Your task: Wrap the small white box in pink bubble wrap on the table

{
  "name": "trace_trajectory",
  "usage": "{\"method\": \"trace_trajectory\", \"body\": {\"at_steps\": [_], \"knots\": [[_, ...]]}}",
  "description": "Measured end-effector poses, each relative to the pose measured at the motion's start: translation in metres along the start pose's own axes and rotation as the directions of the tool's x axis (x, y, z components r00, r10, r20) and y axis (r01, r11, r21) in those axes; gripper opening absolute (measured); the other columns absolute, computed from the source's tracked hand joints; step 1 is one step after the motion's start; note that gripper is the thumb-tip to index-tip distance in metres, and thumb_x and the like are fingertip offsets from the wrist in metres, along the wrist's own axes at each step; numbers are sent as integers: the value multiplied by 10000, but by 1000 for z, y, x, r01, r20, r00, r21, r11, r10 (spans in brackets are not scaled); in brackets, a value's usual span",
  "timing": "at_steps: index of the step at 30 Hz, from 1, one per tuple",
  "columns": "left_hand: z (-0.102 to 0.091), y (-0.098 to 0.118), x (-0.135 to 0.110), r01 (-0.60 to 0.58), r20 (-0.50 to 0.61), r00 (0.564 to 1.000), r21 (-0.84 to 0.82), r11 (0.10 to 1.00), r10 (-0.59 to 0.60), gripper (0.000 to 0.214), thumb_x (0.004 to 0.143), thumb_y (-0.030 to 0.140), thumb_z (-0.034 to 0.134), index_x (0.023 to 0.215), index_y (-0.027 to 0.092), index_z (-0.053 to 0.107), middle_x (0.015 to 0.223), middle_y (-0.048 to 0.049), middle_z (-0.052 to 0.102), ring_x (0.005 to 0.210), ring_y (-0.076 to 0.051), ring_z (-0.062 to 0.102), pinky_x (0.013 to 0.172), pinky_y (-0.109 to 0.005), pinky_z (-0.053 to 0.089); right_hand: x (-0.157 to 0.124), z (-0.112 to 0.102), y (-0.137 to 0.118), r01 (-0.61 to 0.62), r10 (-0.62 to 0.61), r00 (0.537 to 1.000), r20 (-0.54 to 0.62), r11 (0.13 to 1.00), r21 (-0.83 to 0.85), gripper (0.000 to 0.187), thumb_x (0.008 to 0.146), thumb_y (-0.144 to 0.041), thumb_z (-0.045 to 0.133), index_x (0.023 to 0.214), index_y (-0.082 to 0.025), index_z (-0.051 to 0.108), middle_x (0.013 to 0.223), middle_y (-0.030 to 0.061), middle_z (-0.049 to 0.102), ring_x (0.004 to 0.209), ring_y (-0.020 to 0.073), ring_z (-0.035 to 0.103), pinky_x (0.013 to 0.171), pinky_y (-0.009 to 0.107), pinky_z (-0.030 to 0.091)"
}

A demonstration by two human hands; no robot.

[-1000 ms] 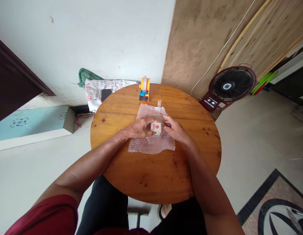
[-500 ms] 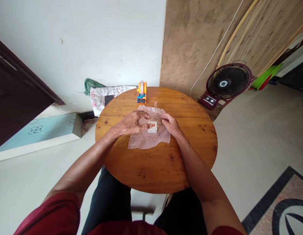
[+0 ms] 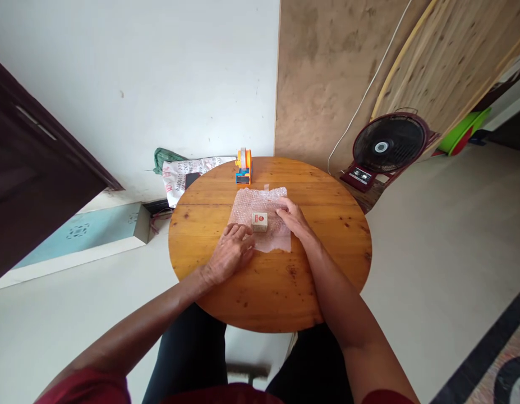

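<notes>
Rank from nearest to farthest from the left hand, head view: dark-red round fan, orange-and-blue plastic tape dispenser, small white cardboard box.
1. Box, on clear bubble wrap
2. Tape dispenser, far side of the wooden table
3. Fan, off to the right

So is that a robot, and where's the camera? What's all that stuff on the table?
No robot here: those are a person's own two bare arms. The camera sits on that person's head, looking forward and down, so you see almost what they'd see. On the round wooden table lies a sheet of bubble wrap with a small box on it. Behind the wrap stands an orange and blue tape dispenser. The left hand is at the wrap's near left corner, the right hand at its right side. Neither grips the box.
</notes>
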State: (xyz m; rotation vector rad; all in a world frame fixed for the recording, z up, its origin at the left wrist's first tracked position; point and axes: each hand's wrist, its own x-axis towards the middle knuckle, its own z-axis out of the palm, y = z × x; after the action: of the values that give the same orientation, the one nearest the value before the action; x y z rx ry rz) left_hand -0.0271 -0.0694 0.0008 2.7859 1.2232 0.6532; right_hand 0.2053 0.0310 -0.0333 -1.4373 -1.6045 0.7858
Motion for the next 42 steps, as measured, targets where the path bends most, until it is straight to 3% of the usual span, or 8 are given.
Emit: {"method": "trace_trajectory", "body": {"at_steps": [5, 13, 17, 22, 26, 31, 37, 42], "knots": [[-7, -24, 40, 110, -59, 991, -127, 986, -118, 122, 847, 232, 573, 853, 178, 682, 1032, -99, 668, 956, -237, 609, 884, -391, 448, -3, -7, -13, -91, 64, 990, 122, 969, 229, 428, 897, -519, 494, 1125, -200, 665, 1102, 82, 720, 1027, 240, 669, 956, 419, 500], [-5, -44, 88, 421, 165, 907, -294, 858, -389, 120, 722, 302, 625, 727, 186, 654, 751, -21, 653, 579, -134, 490, 589, -274, 371, -11, -32, -32, -27, -66, 947, 316, 959, 282, 519, 851, -632, 559, 1179, -245, 667, 1232, 34, 686, 1211, 249, 587, 1086, 419, 390], [10, -44, 86, 492, 181, 869, -417, 764, -460, 207, 708, 383, 664, 700, 178, 629, 593, 13, 536, 547, -127, 438, 539, -259, 316, -12, -29, -30, -55, -15, 952, 307, 974, 220, 453, 753, -506, 722, 1126, -251, 679, 1217, 41, 686, 1157, 247, 612, 1029, 409, 430], [20, -48, 78, 459, 172, 872, -608, 648, -457, 308, 678, 449, 713, 663, 167, 591, 616, 14, 530, 571, -109, 431, 528, -240, 313, -10, -13, -24, -55, 12, 973, 229, 981, 184, 291, 739, -439, 698, 899, -196, 714, 877, 28, 717, 846, 210, 647, 806, 342, 477], [17, -48, 74, 468, 239, 860, -722, 509, -451, 412, 608, 509, 777, 646, 158, 566, 593, 29, 510, 534, -83, 397, 502, -225, 305, -13, -10, -27, -69, 32, 971, 236, 986, 153, 266, 739, -441, 653, 765, -178, 686, 697, -10, 643, 662, 156, 569, 644, 278, 411], [13, -45, 72, 495, 302, 853, -729, 473, -426, 453, 556, 515, 820, 638, 145, 573, 598, 18, 546, 535, -79, 423, 498, -216, 306, -17, -20, -36, -157, 132, 942, 310, 986, 58, 266, 703, -440, 653, 698, -175, 643, 571, -39, 549, 528, 118, 463, 533, 252, 326], [15, -47, 73, 489, 310, 858, -734, 471, -408, 377, 594, 433, 787, 619, 148, 543, 574, 40, 487, 507, -61, 370, 470, -210, 265, -13, -21, -31, 18, -12, 956, 293, 1000, -19, 235, 720, -399, 639, 632, -181, 624, 771, 23, 672, 730, 179, 590, 647, 278, 410], [16, -48, 73, 505, 335, 849, -742, 440, -409, 359, 608, 407, 778, 652, 156, 525, 557, 52, 459, 489, -59, 353, 462, -213, 248, -12, -19, -27, 15, 6, 962, 272, 997, -74, 237, 720, -390, 635, 614, -179, 611, 829, 28, 701, 738, 176, 608, 676, 283, 426]]}}
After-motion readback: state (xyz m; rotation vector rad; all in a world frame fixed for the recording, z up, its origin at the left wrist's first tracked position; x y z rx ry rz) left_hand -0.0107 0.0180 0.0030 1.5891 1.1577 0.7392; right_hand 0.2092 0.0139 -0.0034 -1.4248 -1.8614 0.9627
